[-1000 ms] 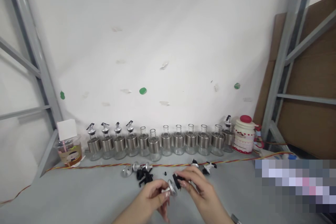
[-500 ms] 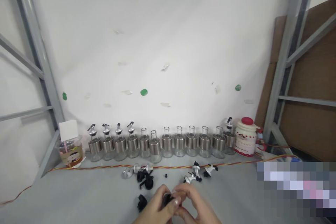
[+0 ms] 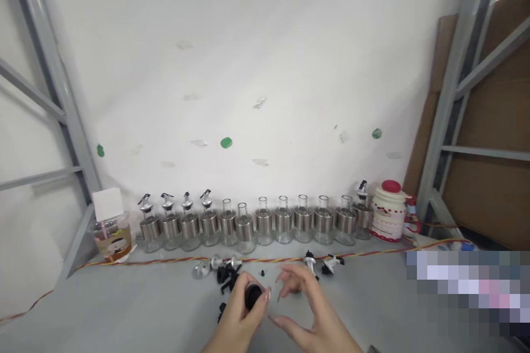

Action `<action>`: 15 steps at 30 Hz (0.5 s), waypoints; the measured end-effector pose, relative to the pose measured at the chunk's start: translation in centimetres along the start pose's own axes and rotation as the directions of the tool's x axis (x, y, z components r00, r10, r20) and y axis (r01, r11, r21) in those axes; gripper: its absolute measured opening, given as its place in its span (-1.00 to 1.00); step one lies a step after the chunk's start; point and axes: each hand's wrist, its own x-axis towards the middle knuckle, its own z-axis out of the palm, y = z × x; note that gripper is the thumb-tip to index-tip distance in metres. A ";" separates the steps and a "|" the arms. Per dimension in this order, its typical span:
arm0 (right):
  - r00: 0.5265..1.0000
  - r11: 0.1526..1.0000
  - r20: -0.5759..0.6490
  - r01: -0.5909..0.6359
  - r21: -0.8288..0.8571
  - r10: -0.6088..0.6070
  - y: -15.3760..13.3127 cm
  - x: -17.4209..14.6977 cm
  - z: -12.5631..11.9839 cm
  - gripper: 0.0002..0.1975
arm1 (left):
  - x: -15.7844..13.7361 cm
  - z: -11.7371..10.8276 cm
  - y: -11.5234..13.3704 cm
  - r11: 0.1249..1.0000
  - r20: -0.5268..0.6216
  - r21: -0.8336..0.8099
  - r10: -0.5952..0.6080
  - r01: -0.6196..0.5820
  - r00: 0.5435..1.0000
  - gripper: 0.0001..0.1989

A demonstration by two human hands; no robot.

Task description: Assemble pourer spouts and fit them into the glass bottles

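Observation:
My left hand (image 3: 241, 309) is closed around a black round stopper (image 3: 252, 296) with a pale rim, at the front middle of the table. Just right of it, my right hand (image 3: 310, 309) is open, thumb and fingers spread apart. Black spout parts (image 3: 224, 274) lie beyond my left hand, partly hidden by it. Silver spout discs (image 3: 202, 269) are beside them. A tiny black plug (image 3: 262, 273) rests between and beyond my hands. Silver pourer spouts with black levers (image 3: 331, 263) lie beyond my right hand, which covers some of them.
A row of glass bottles with steel sleeves (image 3: 284, 226) stands along the wall, some topped with pourers. A twisted red-yellow wire (image 3: 165, 261) crosses the table before them. A plastic cup (image 3: 111, 240) stands left, a cream jar with red lid (image 3: 388, 215) right. Metal posts flank the table.
My right hand has come away from the black stopper to the right and opened. My left hand keeps hold of it and has moved slightly left and away from me.

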 end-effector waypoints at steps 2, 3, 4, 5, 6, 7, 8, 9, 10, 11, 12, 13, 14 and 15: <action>0.998 0.995 -0.014 -0.051 0.083 0.053 0.4 0.1 0.2 -0.41 | 0.0 -0.1 0.2 1.000 -0.056 -0.010 0.017 -0.017 0.998 -0.63; 0.996 0.988 -0.010 -0.085 0.129 0.087 0.6 0.1 0.3 -0.41 | 0.0 -0.1 0.2 1.000 -0.065 -0.016 0.016 -0.017 0.998 -0.62; 0.992 0.978 0.006 -0.124 0.169 0.125 0.9 0.1 0.4 -0.41 | 0.0 -0.2 0.2 1.000 -0.055 -0.027 0.006 -0.007 0.998 -0.62; 0.985 0.964 0.038 -0.174 0.199 0.169 1.1 0.1 0.5 -0.42 | 0.0 -0.2 0.3 0.999 -0.032 -0.039 -0.013 0.012 0.999 -0.63; 0.972 0.948 0.089 -0.232 0.218 0.218 1.4 0.0 0.6 -0.45 | 0.1 -0.3 0.3 0.998 -0.010 -0.048 -0.032 0.031 0.999 -0.64; 0.953 0.928 0.149 -0.294 0.229 0.265 1.6 0.0 0.8 -0.47 | 0.0 -0.3 0.3 0.998 -0.002 -0.048 -0.038 0.038 0.999 -0.65; 0.928 0.906 0.215 -0.352 0.236 0.304 1.7 -0.1 0.9 -0.50 | 0.0 -0.3 0.4 0.999 -0.016 -0.036 -0.021 0.020 1.000 -0.67; 0.900 0.882 0.283 -0.402 0.246 0.331 1.8 -0.2 1.0 -0.52 | -0.1 -0.3 0.5 1.000 -0.049 -0.009 0.025 -0.026 0.998 -0.68; 0.875 0.858 0.344 -0.440 0.266 0.342 1.8 -0.3 1.1 -0.52 | -0.2 -0.2 0.6 0.995 -0.085 0.032 0.097 -0.095 0.992 -0.69; 0.856 0.837 0.394 -0.463 0.293 0.336 1.7 -0.3 1.2 -0.52 | -0.4 0.0 0.7 0.983 -0.114 0.080 0.176 -0.168 0.978 -0.69; 0.847 0.822 0.427 -0.470 0.323 0.317 1.5 -0.4 1.3 -0.53 | -0.6 0.3 0.8 0.966 -0.122 0.123 0.243 -0.228 0.962 -0.70; 0.846 0.814 0.446 -0.465 0.348 0.292 1.2 -0.4 1.4 -0.54 | -0.8 0.6 0.8 0.951 -0.114 0.156 0.287 -0.268 0.951 -0.70; 0.855 0.817 0.443 -0.446 0.365 0.269 0.8 -0.3 1.4 -0.55 | -1.0 0.9 0.7 0.942 -0.099 0.178 0.306 -0.286 0.947 -0.69; 0.871 0.830 0.421 -0.419 0.369 0.252 0.5 -0.3 1.4 -0.58 | -1.2 1.1 0.6 0.937 -0.083 0.194 0.312 -0.292 0.946 -0.68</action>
